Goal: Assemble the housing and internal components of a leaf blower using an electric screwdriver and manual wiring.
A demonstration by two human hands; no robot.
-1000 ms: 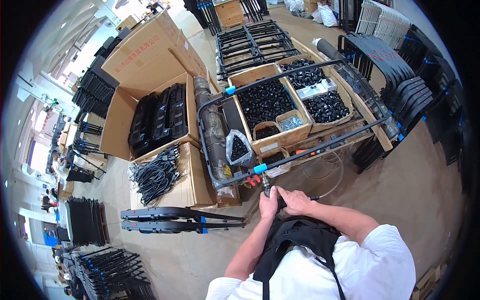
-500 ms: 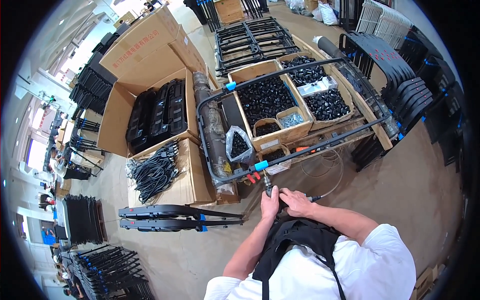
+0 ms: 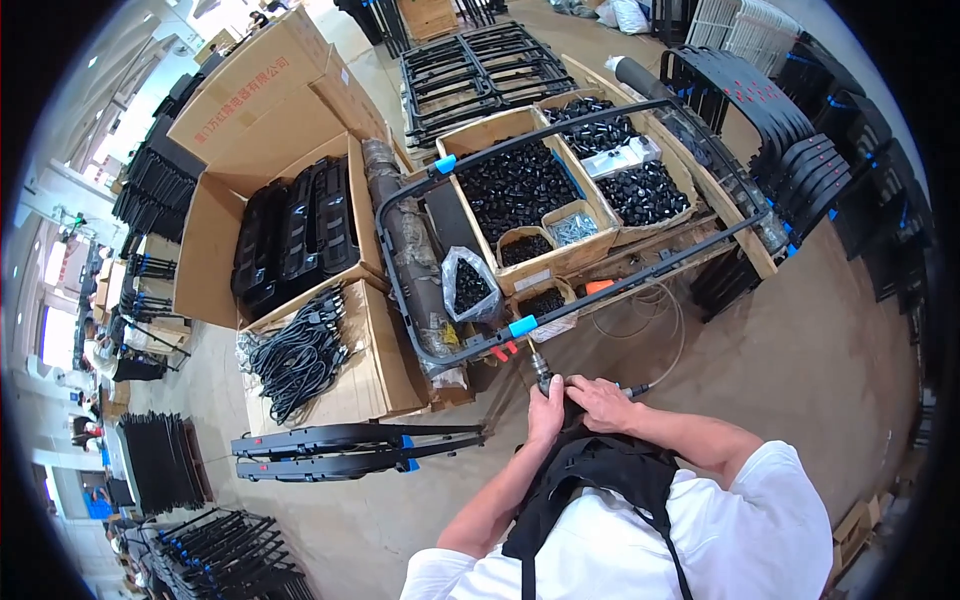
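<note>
Just below the middle of the frame, both hands meet on a small powered driver (image 3: 548, 378) whose tip points up toward the near bar of a black tubular frame (image 3: 575, 300). The left hand (image 3: 546, 402) is wrapped closed around the tool's body from the left; the right hand (image 3: 598, 398) is folded over its rear end, fingers curled on it. A thin hose or cable (image 3: 655, 345) runs off from the tool's back end to the right and loops over the floor.

The frame lies across open cardboard boxes of small black parts (image 3: 515, 185) in the upper middle, with blue clips (image 3: 522, 326) on its bars; the nearest clip sits just above the driver's tip. A clear bag of black pieces (image 3: 470, 285) stands inside the frame's left end.

Compared with half a second ago, the hands have stayed clasped on the tool in much the same place below the near bar, while the whole scene has slid slightly (the head has shifted a little). A second ago the hands were a touch closer to the bar.

At left, a large open carton of black moulded parts (image 3: 295, 230), and below it a box topped with bundled black cables (image 3: 300, 350). Two folded black assemblies (image 3: 350, 450) lie on the floor at lower left.
</note>
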